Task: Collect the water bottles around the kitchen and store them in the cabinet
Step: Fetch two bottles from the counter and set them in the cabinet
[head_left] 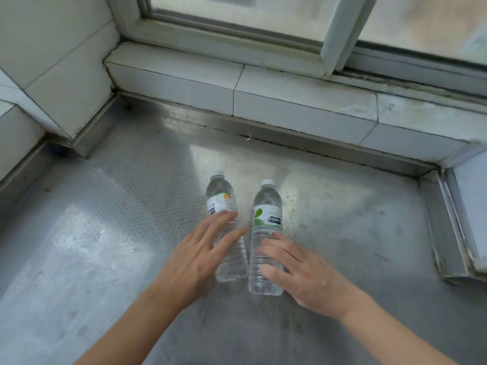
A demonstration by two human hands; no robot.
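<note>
Two water bottles standing upright, side by side, on steel desk (105, 246), well in front of tiled window sill (303, 106). Left hand (195, 259) with fingers straight and spread, over left bottle (224, 204). Right hand (303, 275) fingers loose, against right bottle (266, 219); grip not closed on either
</note>
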